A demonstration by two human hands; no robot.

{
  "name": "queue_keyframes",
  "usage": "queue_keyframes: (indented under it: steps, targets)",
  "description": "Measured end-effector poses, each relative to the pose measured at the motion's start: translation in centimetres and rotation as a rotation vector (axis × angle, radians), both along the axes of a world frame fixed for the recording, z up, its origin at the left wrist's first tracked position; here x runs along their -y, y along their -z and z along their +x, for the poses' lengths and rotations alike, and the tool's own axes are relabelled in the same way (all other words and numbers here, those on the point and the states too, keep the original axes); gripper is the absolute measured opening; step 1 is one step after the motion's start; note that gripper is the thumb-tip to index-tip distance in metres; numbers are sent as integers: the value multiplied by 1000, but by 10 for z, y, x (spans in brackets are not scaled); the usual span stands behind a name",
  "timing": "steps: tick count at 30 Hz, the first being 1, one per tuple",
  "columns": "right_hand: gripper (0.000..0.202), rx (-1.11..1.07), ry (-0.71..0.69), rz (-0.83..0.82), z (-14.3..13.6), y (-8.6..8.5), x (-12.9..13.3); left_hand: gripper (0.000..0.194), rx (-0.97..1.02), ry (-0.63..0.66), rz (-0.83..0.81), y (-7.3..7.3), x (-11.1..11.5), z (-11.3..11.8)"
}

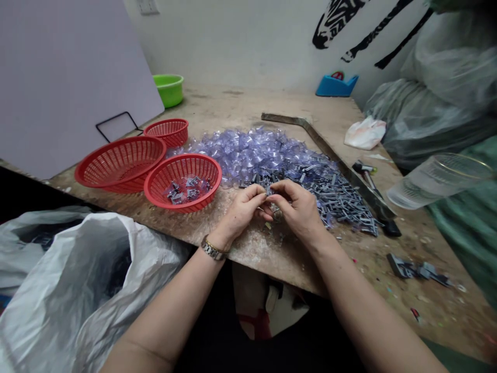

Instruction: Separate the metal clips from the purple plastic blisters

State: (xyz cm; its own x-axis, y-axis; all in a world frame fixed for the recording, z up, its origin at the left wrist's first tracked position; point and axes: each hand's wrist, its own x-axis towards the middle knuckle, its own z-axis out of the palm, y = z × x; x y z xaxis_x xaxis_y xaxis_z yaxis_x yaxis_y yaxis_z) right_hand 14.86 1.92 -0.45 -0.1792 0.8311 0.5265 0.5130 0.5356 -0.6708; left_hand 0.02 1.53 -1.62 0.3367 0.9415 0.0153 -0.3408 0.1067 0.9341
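Left hand: the left hand [248, 203], with a metal watch [213, 249] at the wrist, sits just in front of the heaps, thumb and forefinger drawn together at the tips.
Right hand: the right hand [297, 207] meets it there, thumb and finger bent close; from here I can't tell whether either hand is clamped on a piece, since whatever lies between the fingertips is too small and hidden.
Clear pieces: a broad, see-through, faintly violet heap [248, 147] on the middle of the table [217, 101], beyond the hands.
Grey pieces: a heap of thin strips [341, 199] spreads to the right of the fingers, its edge mixing with the clear one.
Baskets: three red ones to the left; the front basket [182, 168] holds a few grey and clear pieces, the large basket [120, 166] beside it and the small basket [166, 134] behind.
Metal bar: a bent bar [330, 147] runs along the right of the heaps.
Right side: a clear cup [430, 181], and loose grey parts [417, 270] nearer the person.
Far side: a green bowl [171, 93] at left, a blue dispenser [336, 88] by the wall.
Below left: an open white sack [50, 311].
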Motion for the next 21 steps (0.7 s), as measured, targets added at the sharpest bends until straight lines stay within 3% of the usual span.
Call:
queue_keyframes:
  steps: [10,21]
  targets:
    - [14,212,-12,219,5,-3,2,23,-46,-55,25,0,3,1]
    - [5,192,20,180,2,-4,3,26,-66,-54,42,-1,3,1]
